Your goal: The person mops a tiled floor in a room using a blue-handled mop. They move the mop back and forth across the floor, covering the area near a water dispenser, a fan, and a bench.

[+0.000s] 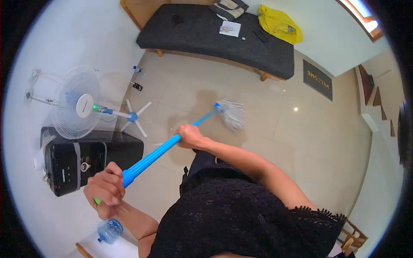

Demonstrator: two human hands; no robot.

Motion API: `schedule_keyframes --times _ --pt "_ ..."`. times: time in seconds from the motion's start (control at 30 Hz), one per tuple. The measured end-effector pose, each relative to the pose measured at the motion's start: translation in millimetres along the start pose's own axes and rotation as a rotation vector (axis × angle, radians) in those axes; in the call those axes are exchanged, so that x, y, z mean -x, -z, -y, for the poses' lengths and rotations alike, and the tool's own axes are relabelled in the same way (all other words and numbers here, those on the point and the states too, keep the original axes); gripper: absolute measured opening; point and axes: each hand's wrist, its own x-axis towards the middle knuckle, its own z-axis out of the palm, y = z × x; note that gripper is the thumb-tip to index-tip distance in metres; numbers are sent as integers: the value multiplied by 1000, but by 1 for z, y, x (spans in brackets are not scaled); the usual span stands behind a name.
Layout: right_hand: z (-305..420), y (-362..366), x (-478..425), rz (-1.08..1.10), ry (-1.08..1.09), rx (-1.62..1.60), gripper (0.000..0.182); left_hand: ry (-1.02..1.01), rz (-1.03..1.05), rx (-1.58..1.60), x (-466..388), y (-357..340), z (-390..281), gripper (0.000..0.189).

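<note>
A string mop with a bright blue handle (156, 154) slants across the view from lower left to the middle. My left hand (105, 190) is wrapped round its top end, where a bit of green shows below the fist. Further down the shaft, my right hand (190, 137) grips the handle. The grey-white mop head (233, 114) lies spread on the glossy beige tile floor (258, 145), joined to the shaft by a blue socket. Its strands look slightly blurred.
Left stand a white pedestal fan (84, 105) and a black water dispenser (93, 161). A dark-cushioned daybed (206, 40) with a yellow bag (280, 24) spans the back. Small bottles (138, 69) lie by the wall. A doormat (317, 80), stairs (376, 96) and a water jug (110, 231) are around.
</note>
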Motion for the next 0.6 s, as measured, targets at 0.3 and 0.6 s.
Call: schedule_keyframes --times 0.3,0.6 --pt "1 -23 -19 -75 134 -54 12 12 85 -227 16 -14 -6 25" --pt "-88 14 127 63 -350 186 15 290 -126 297 45 -52 86 36"
